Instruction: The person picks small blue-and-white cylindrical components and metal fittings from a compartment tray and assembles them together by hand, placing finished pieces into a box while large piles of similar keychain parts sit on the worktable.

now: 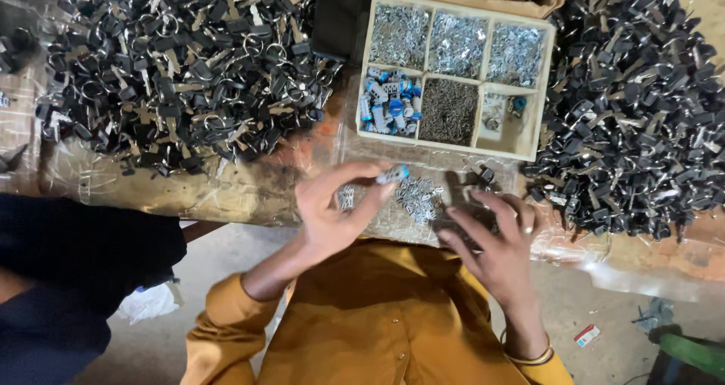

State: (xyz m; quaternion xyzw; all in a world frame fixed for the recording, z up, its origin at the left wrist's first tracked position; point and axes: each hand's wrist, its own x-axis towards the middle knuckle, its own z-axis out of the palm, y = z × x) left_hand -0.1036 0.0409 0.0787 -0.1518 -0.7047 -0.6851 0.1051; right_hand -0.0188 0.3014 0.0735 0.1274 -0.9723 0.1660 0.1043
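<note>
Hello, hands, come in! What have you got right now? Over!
Left hand pinching a small blue-and-silver part. Right hand open over loose metal pieces. Divided tray beyond; nothing blocking.

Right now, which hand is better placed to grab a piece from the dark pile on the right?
Probably the right hand: it lies nearer that dark pile, with its fingers spread. The left hand is farther off and already pinches a small blue-and-silver cylinder.
</note>
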